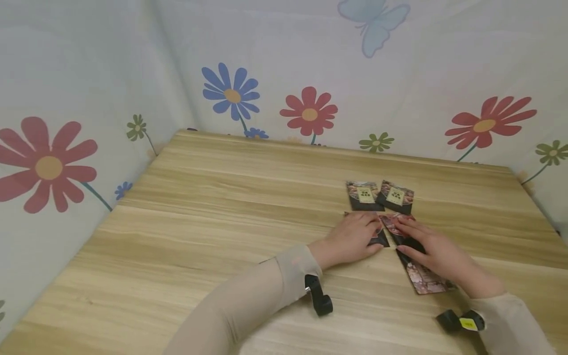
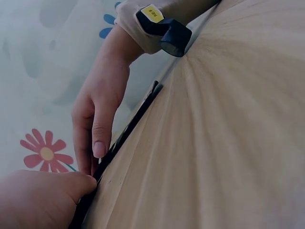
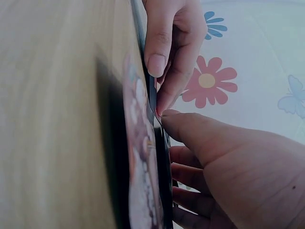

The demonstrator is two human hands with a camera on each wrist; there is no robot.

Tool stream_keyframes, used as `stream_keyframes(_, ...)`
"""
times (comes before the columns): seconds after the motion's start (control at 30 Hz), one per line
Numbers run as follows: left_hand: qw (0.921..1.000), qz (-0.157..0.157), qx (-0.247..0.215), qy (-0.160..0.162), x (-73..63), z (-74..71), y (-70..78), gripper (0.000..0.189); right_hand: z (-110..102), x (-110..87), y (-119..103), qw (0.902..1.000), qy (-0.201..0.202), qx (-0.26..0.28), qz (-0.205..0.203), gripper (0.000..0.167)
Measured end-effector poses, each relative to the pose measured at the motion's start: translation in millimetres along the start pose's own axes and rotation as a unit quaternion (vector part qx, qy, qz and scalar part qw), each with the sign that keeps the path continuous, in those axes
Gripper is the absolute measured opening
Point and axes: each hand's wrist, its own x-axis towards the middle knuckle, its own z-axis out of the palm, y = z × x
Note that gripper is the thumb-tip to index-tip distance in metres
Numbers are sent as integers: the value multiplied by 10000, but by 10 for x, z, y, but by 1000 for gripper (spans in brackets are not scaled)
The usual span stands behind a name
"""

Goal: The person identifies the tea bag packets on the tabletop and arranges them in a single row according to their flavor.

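Two flat packets with food pictures, dark bands and pale labels lie on the table in the head view: the left packet [image 1: 356,202] and the right packet [image 1: 390,203]. In front of them my left hand [image 1: 350,239] lies over another dark printed packet [image 1: 379,240], hiding most of it. My right hand [image 1: 437,251] rests on dark, pink-printed packaging [image 1: 423,283]; whether this is one piece or two overlapping, I cannot tell. In the right wrist view the right thumb [image 3: 178,121] touches a packet's edge, close to the left fingertips. Neither hand is visibly curled round anything.
The wooden table [image 1: 213,207] extends far to the left and in front. Behind it hangs a white cloth [image 1: 266,44] printed with flowers and a butterfly. A black wrist camera is strapped to the left sleeve [image 1: 297,271] and another to the right sleeve [image 1: 510,320].
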Motion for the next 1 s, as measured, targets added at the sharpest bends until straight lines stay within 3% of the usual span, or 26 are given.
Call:
stream_keyframes(0.53,9991,287,-30,-317,-125,-74,-125,51,6,9,-8,9999,-45,-9,113,59)
stream_keyframes(1.0,9969,489,-131,-610,-328,-157,-247,53,-15,14,-29,9998,-94,-116,162,59)
